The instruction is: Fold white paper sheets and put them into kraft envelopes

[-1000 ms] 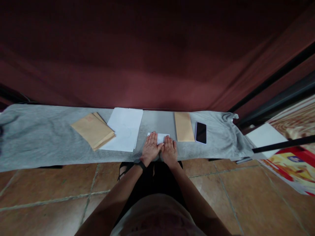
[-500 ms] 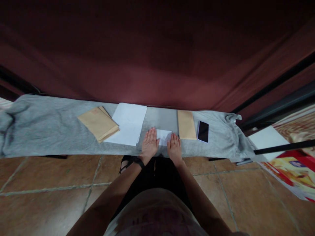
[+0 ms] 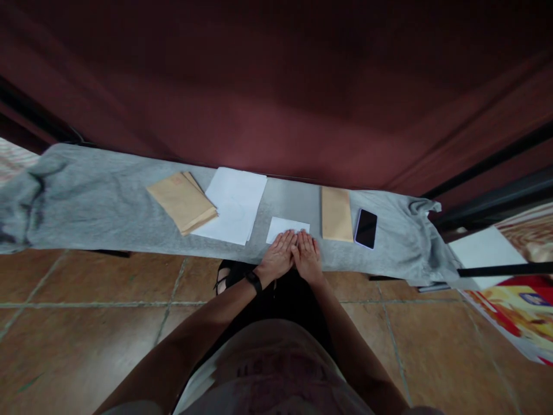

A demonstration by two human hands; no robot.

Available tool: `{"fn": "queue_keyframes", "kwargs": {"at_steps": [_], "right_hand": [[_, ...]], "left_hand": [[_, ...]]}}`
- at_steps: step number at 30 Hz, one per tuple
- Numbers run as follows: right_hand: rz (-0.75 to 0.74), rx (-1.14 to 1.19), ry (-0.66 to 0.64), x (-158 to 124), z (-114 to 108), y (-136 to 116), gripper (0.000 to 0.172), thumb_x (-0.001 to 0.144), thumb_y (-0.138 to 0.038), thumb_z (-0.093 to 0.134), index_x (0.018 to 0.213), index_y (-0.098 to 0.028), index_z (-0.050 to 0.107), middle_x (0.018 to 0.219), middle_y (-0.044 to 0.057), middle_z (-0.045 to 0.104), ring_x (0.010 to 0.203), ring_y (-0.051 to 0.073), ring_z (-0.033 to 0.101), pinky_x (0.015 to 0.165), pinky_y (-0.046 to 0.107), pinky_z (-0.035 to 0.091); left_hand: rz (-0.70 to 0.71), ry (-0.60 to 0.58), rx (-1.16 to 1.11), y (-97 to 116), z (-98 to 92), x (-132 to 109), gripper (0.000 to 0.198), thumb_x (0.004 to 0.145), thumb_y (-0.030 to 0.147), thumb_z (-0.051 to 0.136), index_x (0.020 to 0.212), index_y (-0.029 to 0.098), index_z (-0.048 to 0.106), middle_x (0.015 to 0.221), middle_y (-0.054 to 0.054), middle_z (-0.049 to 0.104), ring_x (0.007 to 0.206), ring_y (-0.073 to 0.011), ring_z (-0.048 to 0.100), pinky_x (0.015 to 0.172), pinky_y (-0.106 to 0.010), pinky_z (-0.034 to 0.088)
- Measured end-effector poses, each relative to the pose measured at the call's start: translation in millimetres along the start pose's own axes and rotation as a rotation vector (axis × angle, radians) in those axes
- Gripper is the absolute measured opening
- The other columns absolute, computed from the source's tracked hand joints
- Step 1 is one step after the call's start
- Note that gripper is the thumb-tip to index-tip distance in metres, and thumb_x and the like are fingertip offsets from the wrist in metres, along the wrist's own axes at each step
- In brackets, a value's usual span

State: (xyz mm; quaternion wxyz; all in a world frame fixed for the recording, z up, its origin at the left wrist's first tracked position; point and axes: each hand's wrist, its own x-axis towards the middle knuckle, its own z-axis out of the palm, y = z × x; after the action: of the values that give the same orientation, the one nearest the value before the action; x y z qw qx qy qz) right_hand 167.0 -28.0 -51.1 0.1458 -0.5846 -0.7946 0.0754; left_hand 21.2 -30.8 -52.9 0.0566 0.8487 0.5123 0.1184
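We rest left hand (image 3: pixel 277 257) and right hand (image 3: pixel 308 260) flat, gripping nothing, along the near edge of the small white paper (image 3: pixel 280 224); uneven pressure could skew it on the grey cloth (image 3: pixel 108 199).

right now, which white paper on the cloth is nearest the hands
The small piece, partly covered by both hands; the larger sheets lie farther left.

Indoor room, type unclear, tiled floor (image 3: pixel 99 331)
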Motion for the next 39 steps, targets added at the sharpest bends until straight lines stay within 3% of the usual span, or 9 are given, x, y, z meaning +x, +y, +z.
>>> {"fn": "queue_keyframes", "kwargs": {"at_steps": [11, 15, 20, 25, 28, 34, 39], "right_hand": [[-0.044, -0.073, 0.064, -9, 7, 17, 0.062, 0.107, -0.044, 0.029, 0.157, -0.006, 0.029, 0.161, 0.019, 0.035, 0.150, 0.027, 0.031, 0.122, 0.049, 0.021], [-0.047, -0.033, 0.082, -7, 5, 24, 0.058, 0.107, -0.041, 0.032, 0.154, -0.008, 0.037, 0.158, 0.018, 0.042, 0.147, 0.027, 0.036, 0.121, 0.048, 0.024], [-0.009, 0.029, 0.069, 26, -3, 26, 0.049, 0.105, -0.032, 0.035, 0.146, -0.010, 0.050, 0.150, 0.017, 0.052, 0.140, 0.027, 0.045, 0.117, 0.047, 0.031], [-0.012, -0.016, -0.074, 78, -10, 20, 0.053, 0.098, -0.024, 0.047, 0.149, -0.013, 0.046, 0.150, 0.016, 0.052, 0.136, 0.028, 0.048, 0.116, 0.045, 0.030], [0.013, -0.028, -0.146, 98, -15, 21, 0.051, 0.094, -0.025, 0.055, 0.144, -0.018, 0.053, 0.143, 0.014, 0.058, 0.126, 0.027, 0.055, 0.112, 0.042, 0.035], [0.016, -0.005, -0.149, 110, -22, 24, 0.038, 0.087, -0.020, 0.067, 0.125, -0.020, 0.068, 0.127, 0.012, 0.066, 0.115, 0.027, 0.059, 0.102, 0.038, 0.044], [-0.007, 0.064, -0.134, 115, -37, 22, 0.019, 0.089, -0.011, 0.061, 0.098, -0.021, 0.075, 0.100, 0.005, 0.072, 0.098, 0.019, 0.066, 0.092, 0.028, 0.049]], "left_hand": [[-0.067, -0.015, 0.007, -12, -14.3, -17, 0.084, 0.096, 0.056, 0.048, 0.156, 0.001, 0.026, 0.164, -0.023, 0.025, 0.155, -0.0303, 0.017, 0.127, -0.047, 0.018], [-0.082, -0.035, 0.027, -16, -17.0, -22, 0.090, 0.094, 0.060, 0.050, 0.156, 0.000, 0.024, 0.164, -0.024, 0.023, 0.155, -0.0317, 0.014, 0.127, -0.047, 0.016], [-0.084, -0.019, 0.045, -16, -16.3, -24, 0.090, 0.094, 0.060, 0.049, 0.157, 0.001, 0.024, 0.164, -0.024, 0.022, 0.155, -0.0329, 0.013, 0.127, -0.049, 0.015], [-0.077, 0.031, 0.013, -20, -14.3, -26, 0.080, 0.098, 0.055, 0.045, 0.156, 0.004, 0.027, 0.163, -0.023, 0.028, 0.154, -0.0312, 0.020, 0.126, -0.050, 0.021], [-0.042, 0.052, -0.011, -25, -14.4, -31, 0.072, 0.100, 0.050, 0.043, 0.156, 0.007, 0.027, 0.162, -0.021, 0.032, 0.153, -0.0286, 0.023, 0.125, -0.050, 0.025], [-0.069, 0.082, -0.053, -26, -15.2, -32, 0.065, 0.102, 0.042, 0.042, 0.155, 0.007, 0.029, 0.161, -0.020, 0.034, 0.153, -0.0269, 0.024, 0.124, -0.048, 0.029], [-0.087, 0.150, -0.105, -27, -22.3, -32, 0.064, 0.104, 0.038, 0.038, 0.160, 0.016, 0.018, 0.166, -0.016, 0.026, 0.154, -0.0260, 0.021, 0.124, -0.050, 0.029]]}}
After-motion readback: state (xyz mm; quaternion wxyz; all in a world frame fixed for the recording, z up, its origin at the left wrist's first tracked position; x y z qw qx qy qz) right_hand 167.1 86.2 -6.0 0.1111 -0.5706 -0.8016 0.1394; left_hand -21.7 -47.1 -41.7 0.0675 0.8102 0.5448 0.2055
